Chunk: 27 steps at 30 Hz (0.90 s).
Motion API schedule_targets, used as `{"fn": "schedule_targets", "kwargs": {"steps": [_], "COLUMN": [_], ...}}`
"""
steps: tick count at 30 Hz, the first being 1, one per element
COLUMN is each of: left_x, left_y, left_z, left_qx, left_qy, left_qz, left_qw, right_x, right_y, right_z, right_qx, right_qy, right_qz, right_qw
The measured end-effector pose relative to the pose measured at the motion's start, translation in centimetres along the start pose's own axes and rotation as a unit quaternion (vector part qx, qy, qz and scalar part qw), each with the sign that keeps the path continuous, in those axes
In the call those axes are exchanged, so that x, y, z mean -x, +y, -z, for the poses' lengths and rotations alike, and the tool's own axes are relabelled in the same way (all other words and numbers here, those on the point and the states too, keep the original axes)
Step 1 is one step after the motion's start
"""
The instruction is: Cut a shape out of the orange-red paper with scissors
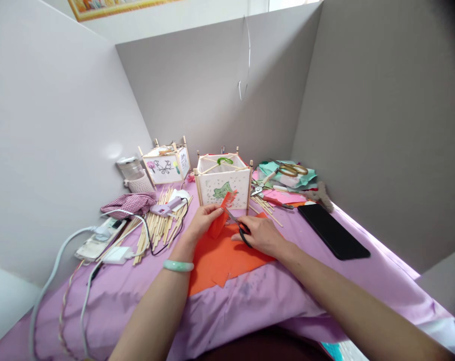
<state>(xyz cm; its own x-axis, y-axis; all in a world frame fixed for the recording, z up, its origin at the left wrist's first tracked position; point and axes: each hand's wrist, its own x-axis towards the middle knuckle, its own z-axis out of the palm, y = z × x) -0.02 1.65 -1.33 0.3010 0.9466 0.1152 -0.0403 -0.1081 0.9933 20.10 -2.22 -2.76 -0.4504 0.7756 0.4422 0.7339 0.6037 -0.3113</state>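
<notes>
Between the thumb and fingers of my left hand (pixel 207 220) is an orange paper strip (pixel 218 225), its upper end cut into a fringe. My right hand (pixel 263 233) is closed round the black handles of a pair of scissors (pixel 244 231). The blades point up and left and meet the strip near my left fingertips. Under both hands lies a larger orange sheet (pixel 233 260) with a small loose piece at its front edge. Just behind the strip stands a white paper lantern (pixel 204 193) on a wooden stick frame, with a green drawing on its front.
A second lantern (pixel 163 173) and a lidded jar (pixel 131 173) stand back left. Nearer are wooden sticks (pixel 157 233), a glue gun (pixel 167 205), a power strip (pixel 99 245) and cables. On the right lie a black phone (pixel 332 231), red-handled pliers (pixel 274 201) and large scissors (pixel 293 169).
</notes>
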Motion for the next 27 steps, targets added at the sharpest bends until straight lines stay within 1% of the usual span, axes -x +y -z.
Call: {"fn": "schedule_targets", "kwargs": {"steps": [5,14,17,23,27], "left_x": [-0.05,-0.18,-0.12,0.04,0.16], "left_y": [-0.14,-0.36,-0.32,0.02,0.31], "left_z": [0.08,0.31,0.28,0.13,-0.02], "left_qx": [0.009,-0.005,-0.011,-0.042,-0.048], "left_qy": [-0.003,-0.011,-0.016,-0.038,-0.038], "left_qz": [0.006,0.006,0.005,0.009,0.012], "left_qw": [1.000,1.000,1.000,0.998,0.998], "right_x": [-0.03,0.03,0.09,0.18,0.17], "right_y": [0.18,0.62,0.51,0.23,0.15], "right_z": [-0.15,-0.43,-0.38,-0.26,-0.22], "right_qx": [0.013,0.054,0.047,-0.002,0.001], "right_qy": [-0.002,0.018,0.015,0.011,0.010], "right_qz": [-0.002,0.000,-0.004,-0.001,0.001], "right_qw": [1.000,0.998,0.999,1.000,1.000]}}
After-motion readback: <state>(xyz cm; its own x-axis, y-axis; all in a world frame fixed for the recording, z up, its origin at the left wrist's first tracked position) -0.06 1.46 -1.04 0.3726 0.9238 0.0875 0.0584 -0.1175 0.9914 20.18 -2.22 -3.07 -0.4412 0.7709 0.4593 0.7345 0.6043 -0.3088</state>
